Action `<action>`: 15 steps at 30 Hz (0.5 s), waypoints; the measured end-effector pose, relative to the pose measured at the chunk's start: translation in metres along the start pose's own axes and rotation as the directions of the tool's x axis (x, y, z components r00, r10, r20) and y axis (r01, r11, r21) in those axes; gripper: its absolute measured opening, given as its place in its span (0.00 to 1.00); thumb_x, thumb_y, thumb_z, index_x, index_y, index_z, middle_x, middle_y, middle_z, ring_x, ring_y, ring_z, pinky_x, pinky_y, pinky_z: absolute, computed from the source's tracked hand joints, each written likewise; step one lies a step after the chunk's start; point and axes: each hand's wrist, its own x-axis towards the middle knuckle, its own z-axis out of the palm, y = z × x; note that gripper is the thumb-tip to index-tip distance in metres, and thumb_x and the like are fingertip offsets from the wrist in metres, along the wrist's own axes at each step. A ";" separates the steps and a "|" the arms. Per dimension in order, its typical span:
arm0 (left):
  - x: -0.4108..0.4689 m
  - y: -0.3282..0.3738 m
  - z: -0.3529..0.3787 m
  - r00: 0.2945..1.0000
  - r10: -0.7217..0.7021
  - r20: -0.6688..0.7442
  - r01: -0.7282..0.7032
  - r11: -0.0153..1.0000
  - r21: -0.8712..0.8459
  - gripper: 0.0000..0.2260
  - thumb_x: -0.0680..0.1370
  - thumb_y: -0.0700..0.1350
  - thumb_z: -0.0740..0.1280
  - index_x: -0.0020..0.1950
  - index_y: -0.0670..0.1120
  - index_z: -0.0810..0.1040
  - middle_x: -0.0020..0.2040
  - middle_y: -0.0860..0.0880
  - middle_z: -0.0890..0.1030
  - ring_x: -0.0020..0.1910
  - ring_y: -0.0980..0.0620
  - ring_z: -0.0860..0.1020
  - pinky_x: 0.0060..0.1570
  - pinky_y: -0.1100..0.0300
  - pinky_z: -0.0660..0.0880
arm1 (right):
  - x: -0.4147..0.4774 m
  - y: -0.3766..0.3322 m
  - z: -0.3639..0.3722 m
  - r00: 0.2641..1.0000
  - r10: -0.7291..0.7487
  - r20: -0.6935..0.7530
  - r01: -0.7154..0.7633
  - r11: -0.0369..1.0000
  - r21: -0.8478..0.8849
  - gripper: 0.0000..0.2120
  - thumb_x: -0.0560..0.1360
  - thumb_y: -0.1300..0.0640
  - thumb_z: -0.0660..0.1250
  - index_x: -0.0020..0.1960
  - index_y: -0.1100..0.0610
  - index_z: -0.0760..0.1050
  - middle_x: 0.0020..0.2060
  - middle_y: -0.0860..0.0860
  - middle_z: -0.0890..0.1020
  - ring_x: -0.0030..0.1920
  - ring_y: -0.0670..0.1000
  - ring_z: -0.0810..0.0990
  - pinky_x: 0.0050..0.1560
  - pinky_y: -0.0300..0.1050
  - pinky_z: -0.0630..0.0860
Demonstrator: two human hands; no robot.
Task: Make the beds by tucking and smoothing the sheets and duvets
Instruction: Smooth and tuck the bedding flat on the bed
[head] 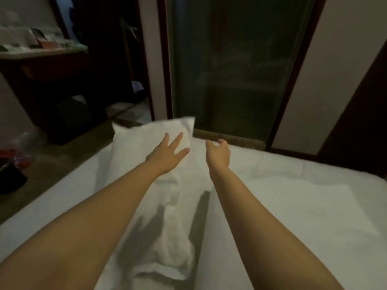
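A bed with a white sheet (303, 206) fills the lower part of the head view. A white pillow (136, 141) lies at its far edge, left of centre. A crumpled white cloth (171, 243) runs down the middle of the bed between my arms. My left hand (167, 153) is stretched out over the pillow's right part with fingers spread and straight, holding nothing. My right hand (217, 152) hovers just right of the pillow above the sheet, fingers loosely curled, empty.
Beyond the bed stands a dark glass door (230, 70) in a dark frame. A dark desk (41, 59) with several small items is at the back left. A bag (12, 162) lies on the floor at the left.
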 end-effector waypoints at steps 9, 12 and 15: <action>0.002 0.146 0.129 0.947 0.306 0.097 -0.318 0.937 0.144 0.30 0.77 0.64 0.49 0.75 0.62 0.40 0.78 0.51 0.42 0.76 0.44 0.54 0.68 0.42 0.63 | 0.044 0.073 -0.130 0.945 -0.194 -0.263 0.054 0.885 -0.462 0.24 0.80 0.47 0.60 0.74 0.50 0.60 0.72 0.51 0.65 0.71 0.53 0.63 0.69 0.51 0.63; -0.003 0.207 0.171 0.892 0.411 0.185 -0.436 0.893 0.116 0.31 0.77 0.65 0.52 0.75 0.63 0.40 0.78 0.51 0.42 0.76 0.44 0.54 0.69 0.41 0.63 | 0.053 0.093 -0.205 0.911 -0.237 -0.339 0.020 0.844 -0.536 0.28 0.79 0.44 0.61 0.75 0.49 0.57 0.74 0.50 0.62 0.73 0.53 0.60 0.71 0.51 0.60; -0.008 0.269 0.218 0.809 0.505 0.299 -0.548 0.833 0.077 0.33 0.76 0.66 0.55 0.74 0.64 0.40 0.78 0.53 0.42 0.76 0.46 0.52 0.70 0.41 0.60 | 0.061 0.128 -0.286 0.892 -0.203 -0.403 -0.066 0.825 -0.562 0.33 0.77 0.42 0.62 0.77 0.48 0.53 0.75 0.51 0.59 0.75 0.53 0.56 0.74 0.53 0.55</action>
